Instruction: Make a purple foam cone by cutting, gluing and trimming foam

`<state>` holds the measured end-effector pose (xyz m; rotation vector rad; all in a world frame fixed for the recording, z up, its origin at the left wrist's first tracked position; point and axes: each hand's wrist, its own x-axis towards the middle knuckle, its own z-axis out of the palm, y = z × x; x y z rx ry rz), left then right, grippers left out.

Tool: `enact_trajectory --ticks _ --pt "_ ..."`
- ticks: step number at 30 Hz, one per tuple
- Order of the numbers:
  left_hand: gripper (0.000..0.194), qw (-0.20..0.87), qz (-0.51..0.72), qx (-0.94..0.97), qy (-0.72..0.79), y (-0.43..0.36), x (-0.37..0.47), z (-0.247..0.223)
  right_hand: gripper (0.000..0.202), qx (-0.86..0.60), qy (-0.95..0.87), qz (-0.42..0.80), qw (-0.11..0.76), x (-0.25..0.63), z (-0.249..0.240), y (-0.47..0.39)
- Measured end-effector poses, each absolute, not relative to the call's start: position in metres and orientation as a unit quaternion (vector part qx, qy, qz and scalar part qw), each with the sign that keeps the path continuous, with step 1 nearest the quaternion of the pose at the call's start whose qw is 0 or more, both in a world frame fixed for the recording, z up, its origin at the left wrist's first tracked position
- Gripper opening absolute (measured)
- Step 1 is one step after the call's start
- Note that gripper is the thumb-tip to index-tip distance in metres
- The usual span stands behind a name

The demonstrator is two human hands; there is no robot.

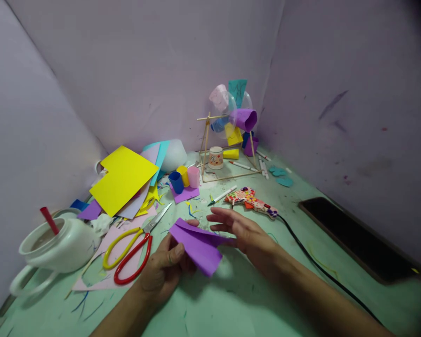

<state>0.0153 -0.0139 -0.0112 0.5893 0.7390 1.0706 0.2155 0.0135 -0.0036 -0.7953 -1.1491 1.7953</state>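
A folded piece of purple paper (pixel 199 248) is gripped between the thumb and fingers of my left hand (pixel 166 262). Its two flaps stand apart like an open fold. My right hand (pixel 243 231) is beside the paper's right end, fingers stretched out and apart; whether it touches the tip there I cannot tell. Just beyond that hand lies a flower-patterned glue gun (pixel 250 202) with a black cord (pixel 312 255). Scissors (pixel 145 238) with one yellow and one red handle rest left of my left hand, blades apart.
A white teapot-shaped vessel (pixel 70 248) stands at left, near stacked coloured paper (pixel 124 180). Small paper cups (pixel 177 182) sit on a purple sheet. Behind is a stick frame (pixel 205 150) carrying a wheel with paper buckets (pixel 243 119). A dark phone (pixel 351 236) lies at right.
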Motion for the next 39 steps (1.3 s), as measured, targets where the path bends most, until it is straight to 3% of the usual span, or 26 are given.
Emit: enact_trajectory --ticks 3,8,14,21,25,30,39 --pt "0.053 0.748 0.519 0.245 0.335 -0.011 0.019 -0.006 0.077 -0.315 -0.528 0.673 0.412 0.217 -0.003 0.009" --pt "0.026 0.733 0.544 0.211 0.349 -0.008 0.021 0.001 0.056 -0.348 -0.601 0.505 0.512 0.216 -0.003 0.009" --pt "0.034 0.753 0.515 0.2 0.358 -0.013 0.028 0.001 0.064 -0.391 -0.677 0.405 0.474 0.209 -0.008 0.006" --pt "0.037 0.748 0.505 0.215 0.372 -0.017 0.029 -0.006 0.043 -0.3 -0.767 0.131 0.552 0.207 -0.016 0.005" --pt "0.045 0.753 0.485 0.226 0.382 -0.018 0.029 -0.009 0.035 -0.265 -0.786 0.081 0.552 0.207 -0.013 0.005" --pt "0.04 0.749 0.462 0.264 0.395 -0.019 0.029 -0.012 0.025 -0.248 -0.79 0.04 0.559 0.206 -0.01 0.003" --pt "0.04 0.76 0.423 0.282 0.404 -0.016 0.025 -0.008 0.03 -0.254 -0.773 0.205 0.544 0.211 -0.004 0.005"
